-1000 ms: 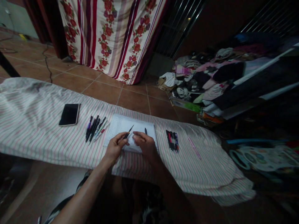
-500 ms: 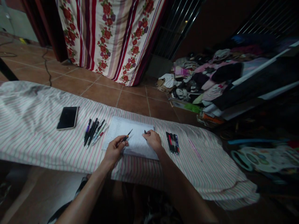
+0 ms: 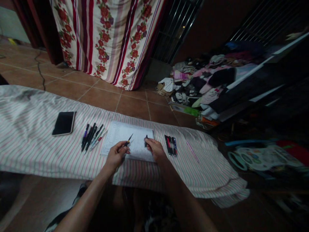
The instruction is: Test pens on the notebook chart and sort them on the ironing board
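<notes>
My left hand (image 3: 116, 154) is closed round a dark pen (image 3: 127, 141) whose tip points up over a white spiral notebook (image 3: 120, 137). My right hand (image 3: 154, 149) rests on the notebook's right side, fingers pinched on a small dark pen cap (image 3: 146, 139). The notebook lies on a striped cloth (image 3: 36, 145) that covers a low surface. A bunch of several pens (image 3: 91, 137) lies left of the notebook. A second, smaller group of pens (image 3: 170, 145) lies just right of my right hand.
A dark phone (image 3: 63, 123) lies on the cloth at the left. A thin pink pen (image 3: 191, 150) lies further right. Beyond are a tiled floor (image 3: 135, 103), a flowered hanging sheet (image 3: 108, 38), a heap of clothes (image 3: 205, 83) and a plastic toy (image 3: 258, 158).
My right hand has drawn away from the left hand to the notebook's right side with the cap. The view has shifted right. My left hand keeps hold of the pen.
</notes>
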The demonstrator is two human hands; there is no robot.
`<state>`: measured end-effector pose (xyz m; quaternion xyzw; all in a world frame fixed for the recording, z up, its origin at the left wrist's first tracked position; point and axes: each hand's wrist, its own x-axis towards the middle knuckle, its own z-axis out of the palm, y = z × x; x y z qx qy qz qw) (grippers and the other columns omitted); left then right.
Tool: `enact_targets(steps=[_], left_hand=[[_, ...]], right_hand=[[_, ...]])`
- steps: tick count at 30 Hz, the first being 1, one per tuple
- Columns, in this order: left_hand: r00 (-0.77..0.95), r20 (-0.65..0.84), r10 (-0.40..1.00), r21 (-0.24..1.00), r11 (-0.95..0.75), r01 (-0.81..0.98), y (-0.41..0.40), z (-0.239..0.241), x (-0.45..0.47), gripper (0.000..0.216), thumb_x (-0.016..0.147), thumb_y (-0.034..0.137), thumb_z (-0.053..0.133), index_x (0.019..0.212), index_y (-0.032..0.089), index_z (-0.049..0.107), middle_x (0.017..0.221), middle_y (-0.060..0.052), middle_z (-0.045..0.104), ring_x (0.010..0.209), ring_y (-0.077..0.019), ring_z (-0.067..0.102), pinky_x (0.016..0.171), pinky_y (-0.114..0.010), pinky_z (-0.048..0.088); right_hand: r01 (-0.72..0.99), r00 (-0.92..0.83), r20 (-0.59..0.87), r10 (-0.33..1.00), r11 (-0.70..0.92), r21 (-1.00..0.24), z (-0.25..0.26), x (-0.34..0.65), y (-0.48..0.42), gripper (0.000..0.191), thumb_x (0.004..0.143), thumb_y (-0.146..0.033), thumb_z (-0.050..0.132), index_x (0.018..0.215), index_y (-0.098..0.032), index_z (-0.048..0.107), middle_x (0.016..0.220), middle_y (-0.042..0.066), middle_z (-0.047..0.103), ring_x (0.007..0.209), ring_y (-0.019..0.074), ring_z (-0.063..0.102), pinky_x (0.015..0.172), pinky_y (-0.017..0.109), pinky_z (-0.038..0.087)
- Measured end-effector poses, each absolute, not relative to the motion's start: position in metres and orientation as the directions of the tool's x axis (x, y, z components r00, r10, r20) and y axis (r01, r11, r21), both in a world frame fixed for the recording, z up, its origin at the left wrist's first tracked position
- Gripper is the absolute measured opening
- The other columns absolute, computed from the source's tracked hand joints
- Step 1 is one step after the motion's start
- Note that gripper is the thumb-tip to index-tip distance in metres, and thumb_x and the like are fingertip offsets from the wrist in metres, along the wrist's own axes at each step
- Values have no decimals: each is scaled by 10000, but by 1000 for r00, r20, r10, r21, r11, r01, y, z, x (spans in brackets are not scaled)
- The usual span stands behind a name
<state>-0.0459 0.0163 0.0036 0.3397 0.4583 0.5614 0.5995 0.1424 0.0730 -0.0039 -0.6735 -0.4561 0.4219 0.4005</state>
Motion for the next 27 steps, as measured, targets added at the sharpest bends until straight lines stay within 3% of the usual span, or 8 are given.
enact_targets(steps=[6,11,17,22,27], left_hand=[[-31,-131,991,943,115,-312,-25,16,-34,420,607,423,650,907,134,599,651,4,608,505,-109,535,533,-269,452],[39,-109,993,949,116,-294,-67,39,-23,376,607,419,652,863,146,604,626,1,595,543,-117,538,513,-236,422],[64,-80,995,956,94,-278,-126,69,-13,381,669,413,628,931,137,612,672,4,579,535,-88,483,497,-204,357],[66,-68,996,964,83,-253,-176,82,-8,558,709,457,613,1151,123,548,639,14,554,498,-70,432,462,-193,315],[50,-56,997,962,67,-265,-216,90,-8,542,706,477,616,1124,134,580,612,21,548,467,-62,426,437,-187,317]], right_hand=[[-120,215,-241,947,-219,-968,40,143,27,323,517,-413,732,687,-160,625,577,-1,585,497,96,529,477,218,430],[-151,193,-135,972,-106,-983,85,147,-19,255,598,-380,706,723,-175,619,699,25,631,589,122,575,526,238,459],[-280,185,-121,975,-66,-958,133,143,-82,307,554,-349,755,773,-174,630,716,-4,630,620,89,580,594,217,476],[-297,178,-93,980,-36,-954,151,139,-126,297,553,-325,752,787,-176,644,736,-7,646,643,87,594,582,196,469],[-321,155,-67,986,-14,-947,158,132,-165,289,545,-302,764,778,-171,656,717,-13,653,616,68,587,546,162,456]])
